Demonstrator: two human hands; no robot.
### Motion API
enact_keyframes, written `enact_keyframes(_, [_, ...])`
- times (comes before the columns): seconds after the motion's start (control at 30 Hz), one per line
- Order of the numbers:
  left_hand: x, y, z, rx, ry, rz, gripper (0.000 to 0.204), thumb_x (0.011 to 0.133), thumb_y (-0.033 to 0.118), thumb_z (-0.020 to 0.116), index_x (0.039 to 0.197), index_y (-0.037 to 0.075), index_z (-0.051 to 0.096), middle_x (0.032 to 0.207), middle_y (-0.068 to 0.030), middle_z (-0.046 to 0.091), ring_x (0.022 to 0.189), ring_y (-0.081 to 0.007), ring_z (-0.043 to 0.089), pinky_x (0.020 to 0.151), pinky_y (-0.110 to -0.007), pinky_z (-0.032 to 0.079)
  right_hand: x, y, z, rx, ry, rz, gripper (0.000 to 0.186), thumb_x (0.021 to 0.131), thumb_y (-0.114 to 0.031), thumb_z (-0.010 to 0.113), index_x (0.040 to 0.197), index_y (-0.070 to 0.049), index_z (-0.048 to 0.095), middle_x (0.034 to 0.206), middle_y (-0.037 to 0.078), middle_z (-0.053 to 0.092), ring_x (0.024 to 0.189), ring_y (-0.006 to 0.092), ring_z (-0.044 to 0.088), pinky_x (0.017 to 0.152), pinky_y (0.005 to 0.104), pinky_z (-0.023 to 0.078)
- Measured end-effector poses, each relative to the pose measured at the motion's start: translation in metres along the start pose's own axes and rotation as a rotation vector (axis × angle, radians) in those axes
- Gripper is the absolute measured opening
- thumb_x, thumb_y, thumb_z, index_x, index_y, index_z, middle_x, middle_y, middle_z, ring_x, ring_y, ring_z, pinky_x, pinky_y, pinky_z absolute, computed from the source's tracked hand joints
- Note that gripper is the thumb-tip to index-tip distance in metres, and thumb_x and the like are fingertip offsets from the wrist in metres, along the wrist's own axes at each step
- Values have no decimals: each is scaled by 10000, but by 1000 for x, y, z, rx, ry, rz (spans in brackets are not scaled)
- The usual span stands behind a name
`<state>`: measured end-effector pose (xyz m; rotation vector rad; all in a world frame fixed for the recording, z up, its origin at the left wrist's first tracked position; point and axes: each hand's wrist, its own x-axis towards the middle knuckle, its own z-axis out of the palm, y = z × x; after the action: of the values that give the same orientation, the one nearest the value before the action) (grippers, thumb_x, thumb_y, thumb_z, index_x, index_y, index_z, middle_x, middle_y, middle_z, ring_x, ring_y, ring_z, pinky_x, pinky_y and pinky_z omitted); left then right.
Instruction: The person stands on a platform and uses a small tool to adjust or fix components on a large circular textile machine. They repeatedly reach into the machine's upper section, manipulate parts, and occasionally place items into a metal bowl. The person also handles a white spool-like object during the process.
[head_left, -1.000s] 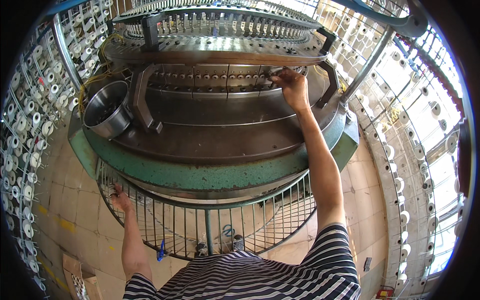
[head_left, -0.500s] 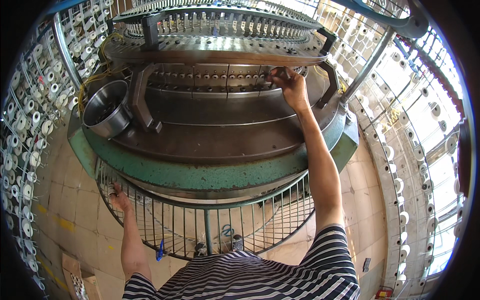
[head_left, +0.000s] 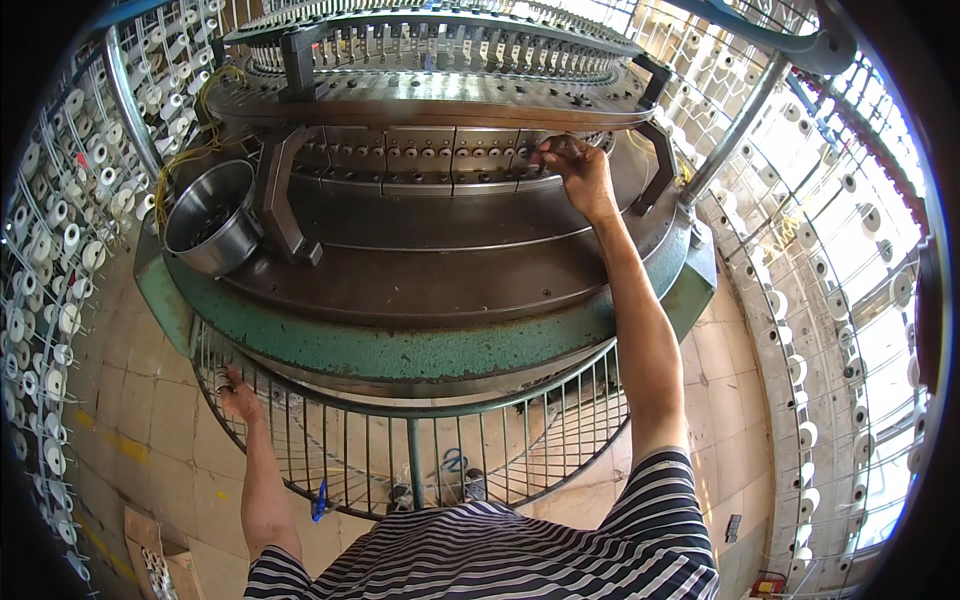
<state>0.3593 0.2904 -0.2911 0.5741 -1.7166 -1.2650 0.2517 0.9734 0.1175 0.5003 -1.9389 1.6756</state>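
Observation:
A large round knitting machine (head_left: 420,345) with a green, worn rim stands in front of me. Below its upper ring runs a curved band of metal plates (head_left: 420,160) set with a row of small round fittings. My right hand (head_left: 583,175) reaches to the right end of this band, thumb and fingers pinched together at the fittings. The fingertips are slightly blurred, and what sits between them is too small to make out. Low on the left, my left hand (head_left: 240,398) hangs beside the green guard rail (head_left: 450,408), its fingers curled; small dark shapes show at them, which I cannot identify.
A steel pot (head_left: 212,220) with dark contents sits on the machine's left ledge. Racks of yarn cones (head_left: 70,235) rise on both sides. Blue-handled scissors (head_left: 455,461) show below, near my feet. An open cardboard box (head_left: 160,560) stands on the floor at left.
My right hand's fingers have turned slightly at the same spot on the band. My left hand has hardly moved.

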Motion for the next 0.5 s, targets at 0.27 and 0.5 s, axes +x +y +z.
enact_keyframes(0.27, [13,-24,-1,-123,-15,-60,371,954,307,730,953,-63,757,936,-169,759,814,-261,688,706,-430,515,0,-4,-7,-553,59,0,48,901,-12,724,939,15,715,841,51,763,800,85,677,752,274,533])
enact_keyframes(0.5, [20,-54,4,-628,2,-93,300,979,195,685,960,-99,741,991,-167,758,859,-268,692,766,-408,540,0,0,-2,16,-33,10,185,835,-101,822,911,23,708,793,59,745,750,64,638,715,263,518])
